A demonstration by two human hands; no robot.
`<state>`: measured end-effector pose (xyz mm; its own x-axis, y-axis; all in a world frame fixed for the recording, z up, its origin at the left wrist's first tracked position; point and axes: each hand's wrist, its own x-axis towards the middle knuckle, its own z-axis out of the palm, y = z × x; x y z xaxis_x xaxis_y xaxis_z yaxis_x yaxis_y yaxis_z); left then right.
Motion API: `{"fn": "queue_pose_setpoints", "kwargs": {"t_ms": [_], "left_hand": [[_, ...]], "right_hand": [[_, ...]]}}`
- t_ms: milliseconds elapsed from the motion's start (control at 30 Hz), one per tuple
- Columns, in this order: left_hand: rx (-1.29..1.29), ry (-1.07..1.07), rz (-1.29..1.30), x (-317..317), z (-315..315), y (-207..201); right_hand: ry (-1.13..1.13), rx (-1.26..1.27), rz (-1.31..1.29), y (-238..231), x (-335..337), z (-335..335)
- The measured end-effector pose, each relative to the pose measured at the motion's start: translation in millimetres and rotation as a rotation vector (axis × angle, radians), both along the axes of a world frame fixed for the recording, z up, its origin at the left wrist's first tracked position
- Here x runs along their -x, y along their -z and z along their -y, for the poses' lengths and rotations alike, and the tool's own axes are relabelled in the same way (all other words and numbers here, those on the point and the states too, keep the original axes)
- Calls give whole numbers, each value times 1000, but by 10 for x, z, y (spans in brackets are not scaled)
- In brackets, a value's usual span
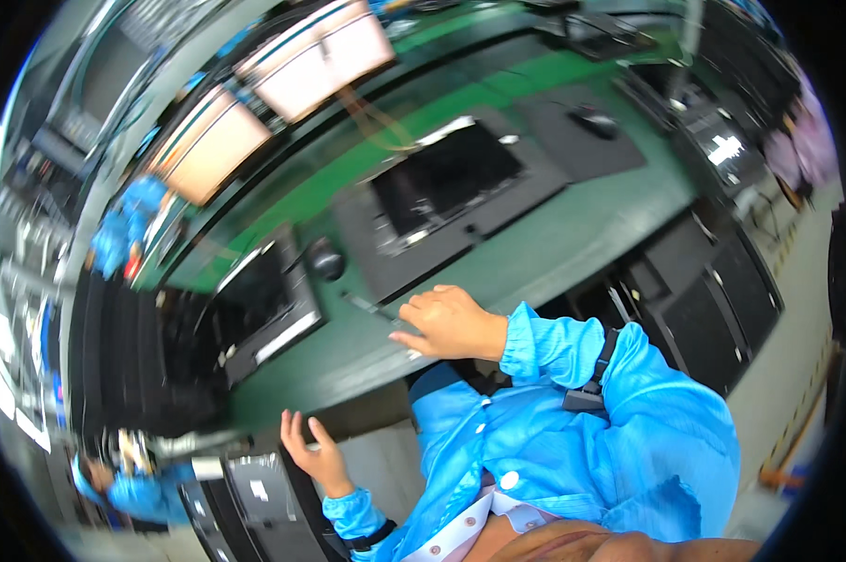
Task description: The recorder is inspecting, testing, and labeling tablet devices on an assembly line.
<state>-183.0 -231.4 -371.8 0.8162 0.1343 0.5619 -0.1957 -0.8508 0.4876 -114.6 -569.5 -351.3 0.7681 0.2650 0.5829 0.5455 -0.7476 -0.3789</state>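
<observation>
- The slim grey piece (367, 305) lies over the near side of the counter (535, 267), its visible end pointing up and left, its other end meeting the outline of the right hand (453, 321). Blur hides what it is.
- By its narrow shape it is probably light and fairly stiff; whether it is slippery or fragile I cannot tell. The middle of its length looks the surest place to take hold, with a pinch across the narrow sides.
- The right hand is palm down with bent fingers and the thumb held lower. I cannot tell whether they grasp the piece, touch it or only hover over it.
- The left hand (318, 459) is raised near the counter's lower left edge, fingers spread and released, holding nothing.
- Beyond the piece, a dark flat panel (451, 178) rests on a grey mat (399, 278). It looks thin, rigid, smooth and probably fragile; opposite edges would suit a two-handed hold better than its face.
- A black rounded device (327, 258) sits left of that mat, beside a second dark panel (254, 298).
- Farther right, a black mouse (593, 120) rests on a dark pad (587, 159); it should be light and easily palmed.
</observation>
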Motion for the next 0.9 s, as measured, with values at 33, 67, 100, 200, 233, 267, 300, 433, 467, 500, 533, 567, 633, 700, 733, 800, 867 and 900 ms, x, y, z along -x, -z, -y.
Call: {"fn": "queue_pose_setpoints", "kwargs": {"t_ms": [33,67,100,200,233,267,300,433,467,500,533,567,633,700,733,800,867,900], "left_hand": [[-25,122,27,-112,295,-46],[-74,253,71,-228,579,-91],[-114,368,87,-319,896,-202],[-100,614,77,-571,1492,-263],[-91,633,79,-631,1599,-278],[-76,676,74,-677,1694,-293],[-59,717,70,-719,1788,-300],[-27,750,50,-814,1999,-181],[-28,746,44,-820,2012,-170],[-49,744,33,-824,2023,-164],[-70,740,19,-830,2019,-163],[-70,736,8,-846,2013,-163],[-48,725,-9,-879,2006,-166],[-36,723,-12,-912,2016,-167],[-41,702,7,-910,2020,-162],[-48,686,23,-906,2034,-163],[-58,676,69,-882,2024,-156],[-54,688,72,-863,1983,-165]], "right_hand": [[62,1,-12,-29,89,218],[116,-74,94,-72,149,515],[163,-143,202,-115,218,837],[657,76,394,-276,507,2231],[821,202,308,-336,674,2712],[1079,345,157,-397,887,3117],[1383,477,-19,-447,1078,3424],[1525,446,-363,-171,1846,4502],[1453,438,-315,-167,1892,4556],[1450,442,-324,-163,1959,4653],[1366,428,-272,-158,2034,4750],[1281,411,-221,-160,2106,4840],[1193,369,-227,-172,2223,4954],[1210,404,-191,-201,2189,4986],[1205,401,-199,-307,2078,4874],[1192,563,82,-539,1695,4547],[993,-9,37,-716,1115,4274],[849,-418,-41,-697,726,4283]]}}
